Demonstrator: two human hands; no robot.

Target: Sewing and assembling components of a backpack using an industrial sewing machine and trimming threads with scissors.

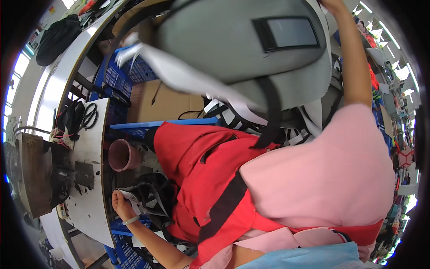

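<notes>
A large grey backpack [201, 45] with black trim and a dark rectangular window patch fills the top of the view. Its left side is smeared by motion, and a loose white strip [188, 78] trails from it. At the top edge my right hand [332, 5], partly cut off, grips the backpack's far right rim. Down at the lower left, my left hand [123, 205] pinches the edge of a black and grey fabric piece [154, 193], close to the worktable's edge. That fabric lies bunched beside my red apron [201, 166].
A white worktable [92, 152] on the left carries a sewing machine [36, 175] and black-handled scissors [84, 121]. Under its edge stands a pink bin [123, 154]. Blue crates [114, 74], cardboard [170, 101] and more bag parts [291, 134] lie around my lap.
</notes>
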